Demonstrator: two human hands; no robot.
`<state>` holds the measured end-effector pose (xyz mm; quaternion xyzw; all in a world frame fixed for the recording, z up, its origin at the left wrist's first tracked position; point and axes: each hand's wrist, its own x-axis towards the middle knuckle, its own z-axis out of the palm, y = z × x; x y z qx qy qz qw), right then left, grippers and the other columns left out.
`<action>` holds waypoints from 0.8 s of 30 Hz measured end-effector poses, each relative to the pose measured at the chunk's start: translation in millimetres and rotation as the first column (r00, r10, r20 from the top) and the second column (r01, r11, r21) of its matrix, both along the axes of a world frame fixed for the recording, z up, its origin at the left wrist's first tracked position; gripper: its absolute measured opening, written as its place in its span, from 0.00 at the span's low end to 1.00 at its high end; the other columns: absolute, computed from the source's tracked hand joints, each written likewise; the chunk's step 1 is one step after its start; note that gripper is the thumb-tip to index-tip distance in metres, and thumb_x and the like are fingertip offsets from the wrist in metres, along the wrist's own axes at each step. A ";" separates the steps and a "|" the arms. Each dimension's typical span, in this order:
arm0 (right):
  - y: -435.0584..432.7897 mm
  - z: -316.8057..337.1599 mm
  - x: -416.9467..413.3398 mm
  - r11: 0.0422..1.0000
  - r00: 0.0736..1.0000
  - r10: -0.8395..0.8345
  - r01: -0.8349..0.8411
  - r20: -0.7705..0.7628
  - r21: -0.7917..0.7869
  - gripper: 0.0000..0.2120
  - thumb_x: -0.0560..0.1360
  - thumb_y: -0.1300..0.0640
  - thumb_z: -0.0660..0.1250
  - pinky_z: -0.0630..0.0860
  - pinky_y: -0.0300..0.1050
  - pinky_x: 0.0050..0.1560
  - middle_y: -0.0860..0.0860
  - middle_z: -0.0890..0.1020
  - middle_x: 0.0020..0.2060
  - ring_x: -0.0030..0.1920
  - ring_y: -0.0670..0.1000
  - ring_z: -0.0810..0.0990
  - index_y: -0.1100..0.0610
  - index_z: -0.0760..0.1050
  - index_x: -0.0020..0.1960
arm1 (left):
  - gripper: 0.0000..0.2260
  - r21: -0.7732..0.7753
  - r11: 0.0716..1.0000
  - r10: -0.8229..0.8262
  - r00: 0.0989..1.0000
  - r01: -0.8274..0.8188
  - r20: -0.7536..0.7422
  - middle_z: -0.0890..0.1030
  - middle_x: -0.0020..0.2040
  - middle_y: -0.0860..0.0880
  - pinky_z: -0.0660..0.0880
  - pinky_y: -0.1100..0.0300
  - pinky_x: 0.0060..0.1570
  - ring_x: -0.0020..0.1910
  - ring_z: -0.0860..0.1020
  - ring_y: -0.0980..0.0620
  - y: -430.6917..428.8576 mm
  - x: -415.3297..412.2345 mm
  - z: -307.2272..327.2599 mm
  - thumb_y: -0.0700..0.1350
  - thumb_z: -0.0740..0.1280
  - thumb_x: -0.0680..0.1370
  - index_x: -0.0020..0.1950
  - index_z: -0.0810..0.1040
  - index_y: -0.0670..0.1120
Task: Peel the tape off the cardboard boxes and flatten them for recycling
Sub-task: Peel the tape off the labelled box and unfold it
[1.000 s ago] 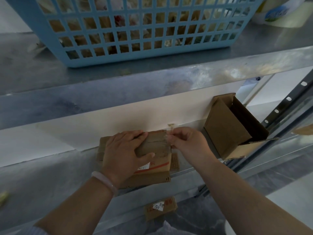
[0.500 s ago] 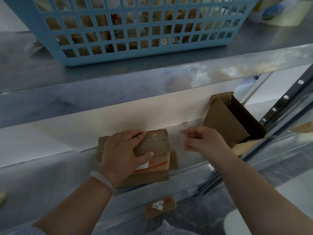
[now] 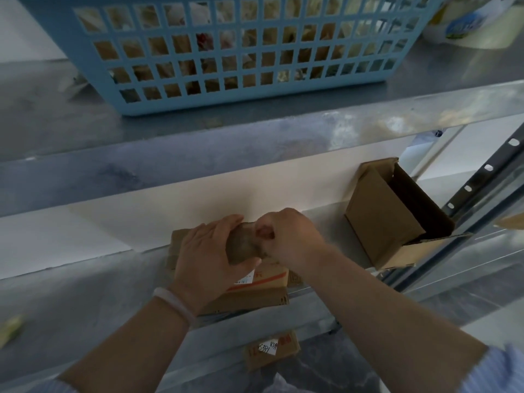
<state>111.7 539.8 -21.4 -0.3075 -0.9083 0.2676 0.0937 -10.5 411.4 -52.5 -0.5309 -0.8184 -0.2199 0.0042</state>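
Note:
A small brown cardboard box (image 3: pixel 243 246) lies on top of a stack of flattened cardboard (image 3: pixel 249 300) at the front of the lower metal shelf. My left hand (image 3: pixel 207 259) grips the box from the left, with the thumb on its near side and the fingers over its far edge. Beside it, my right hand (image 3: pixel 292 236) sits on the box's top right part, fingers curled down onto it. Whether those fingers pinch tape is hidden.
An open brown box (image 3: pixel 388 219) lies tipped on its side at the right of the same shelf. The upper shelf (image 3: pixel 255 143) carries a blue lattice basket (image 3: pixel 226 52) holding scraps. A labelled cardboard piece (image 3: pixel 272 353) lies on the floor below. A dark slotted upright (image 3: pixel 476 182) runs along the right.
My right hand left the box's right edge, hovered to the right half a second ago, and has come back onto the box top. My left hand kept its grip.

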 end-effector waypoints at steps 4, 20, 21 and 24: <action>0.9 -10.8 -3.4 0.998 0.997 0.044 -0.041 -0.057 0.045 0.09 0.70 0.56 0.70 0.79 0.48 0.44 0.48 0.80 0.40 0.43 0.49 0.78 0.46 0.76 0.48 | 0.28 0.020 0.999 -0.038 0.998 0.037 0.046 0.78 0.62 0.54 0.69 0.48 0.63 0.60 0.76 0.51 -1.2 -3.0 0.3 0.68 0.56 0.72 0.67 0.72 0.55; 14.4 -64.8 49.1 0.490 0.844 -0.519 0.163 -0.136 -0.856 0.17 0.80 0.51 0.63 0.68 0.50 0.71 0.45 0.77 0.65 0.66 0.47 0.74 0.46 0.73 0.68 | 0.08 0.089 0.995 0.042 0.994 -0.051 0.102 0.79 0.59 0.61 0.67 0.61 0.58 0.56 0.74 0.62 8.7 -4.9 -2.6 0.57 0.68 0.73 0.50 0.81 0.60; 9.8 -69.8 48.4 0.437 0.872 -0.480 0.143 -0.096 -0.888 0.19 0.80 0.49 0.62 0.67 0.53 0.71 0.48 0.77 0.66 0.66 0.50 0.74 0.46 0.71 0.70 | 0.08 0.087 0.995 0.044 0.994 -0.053 0.101 0.79 0.58 0.62 0.68 0.61 0.57 0.56 0.75 0.62 8.6 -4.5 -2.2 0.57 0.68 0.72 0.49 0.81 0.60; 0.5 -73.4 44.5 0.471 0.907 -0.412 0.126 -0.092 -0.873 0.20 0.80 0.46 0.59 0.70 0.53 0.68 0.49 0.79 0.63 0.63 0.51 0.77 0.44 0.69 0.72 | 0.07 0.081 0.996 0.019 0.999 -0.022 0.044 0.79 0.58 0.60 0.69 0.60 0.56 0.56 0.76 0.60 8.1 -3.1 -2.2 0.56 0.67 0.74 0.50 0.80 0.60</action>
